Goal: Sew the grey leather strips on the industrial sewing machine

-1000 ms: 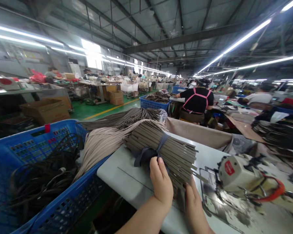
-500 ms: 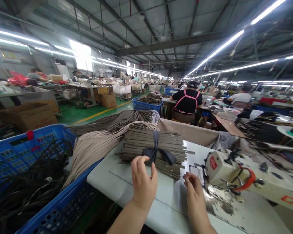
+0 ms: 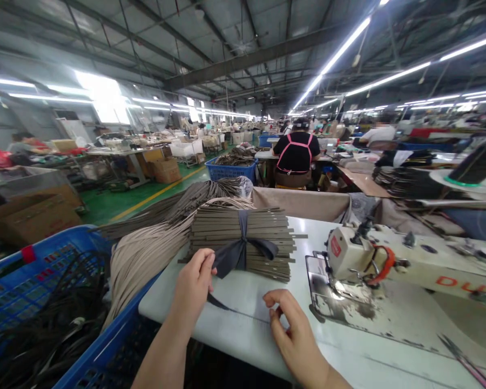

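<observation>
A: Bundle of strips (image 3: 243, 243) lies on the white table (image 3: 267, 319), near its left edge, just ahead of both hands. Which hand is closer?

B: Left hand (image 3: 192, 283), clearly. It sits right against the near left corner of the stack, fingers pinched on a dark ribbon tail (image 3: 222, 262) that runs from the knot down toward the table edge. I would call it grasping the ribbon, not the strips themselves.

A: And the right hand (image 3: 294, 329)?

B: Further back toward the near edge, apart from the stack, fingers half curled and holding nothing that I can see. It hovers over bare table surface.

A: How does the stack lie?

B: Its long axis runs left to right across the table, parallel to the near edge. The ribbon wraps it crosswise around the middle, with the bow on the near face. The far ends of the strips fan out and droop over the left edge into the blue crate (image 3: 32, 281).

A: So the knot is up and to the right of the left hand?

B: Yes, just beyond its fingertips, and ahead and left of the right hand. The sewing machine (image 3: 360, 256) stands to the right of the stack, close beside it but not touching
</observation>
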`<state>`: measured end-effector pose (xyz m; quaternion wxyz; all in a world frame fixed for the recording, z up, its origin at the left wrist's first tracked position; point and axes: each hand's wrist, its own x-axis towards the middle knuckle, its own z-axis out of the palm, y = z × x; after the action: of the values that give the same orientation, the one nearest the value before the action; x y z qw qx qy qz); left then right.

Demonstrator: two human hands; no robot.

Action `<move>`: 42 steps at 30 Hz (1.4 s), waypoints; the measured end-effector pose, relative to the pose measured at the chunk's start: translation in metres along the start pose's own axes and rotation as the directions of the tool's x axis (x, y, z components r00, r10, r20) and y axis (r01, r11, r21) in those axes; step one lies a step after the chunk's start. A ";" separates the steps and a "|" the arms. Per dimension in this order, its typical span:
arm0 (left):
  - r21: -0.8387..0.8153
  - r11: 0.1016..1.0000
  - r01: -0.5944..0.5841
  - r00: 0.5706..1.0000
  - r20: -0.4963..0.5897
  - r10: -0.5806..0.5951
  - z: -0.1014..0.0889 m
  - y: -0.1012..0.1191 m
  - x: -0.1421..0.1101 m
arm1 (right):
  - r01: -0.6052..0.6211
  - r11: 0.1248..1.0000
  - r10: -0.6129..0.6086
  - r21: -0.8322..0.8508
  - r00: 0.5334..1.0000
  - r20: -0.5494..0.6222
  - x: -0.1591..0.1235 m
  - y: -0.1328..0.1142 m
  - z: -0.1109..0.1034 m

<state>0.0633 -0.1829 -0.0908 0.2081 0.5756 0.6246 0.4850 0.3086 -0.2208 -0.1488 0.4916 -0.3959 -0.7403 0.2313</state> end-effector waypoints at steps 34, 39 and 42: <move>0.546 0.744 -0.385 0.883 -0.017 0.470 0.057 0.007 0.023 | -0.510 0.214 0.360 0.833 0.834 0.418 0.091 -0.032 -0.022; 0.621 0.673 -0.401 0.877 0.047 0.479 0.061 0.009 0.021 | -0.381 0.322 0.382 0.867 0.890 0.250 0.110 -0.032 -0.027; 0.532 0.785 -0.318 0.935 0.038 0.353 0.063 0.011 0.018 | -0.325 0.297 0.383 0.898 0.902 0.199 0.129 -0.026 -0.026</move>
<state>0.1166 -0.1448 -0.1040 -0.0680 0.6963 0.6278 0.3411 0.2965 -0.1325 -0.0490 0.5824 -0.2171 -0.3686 0.6913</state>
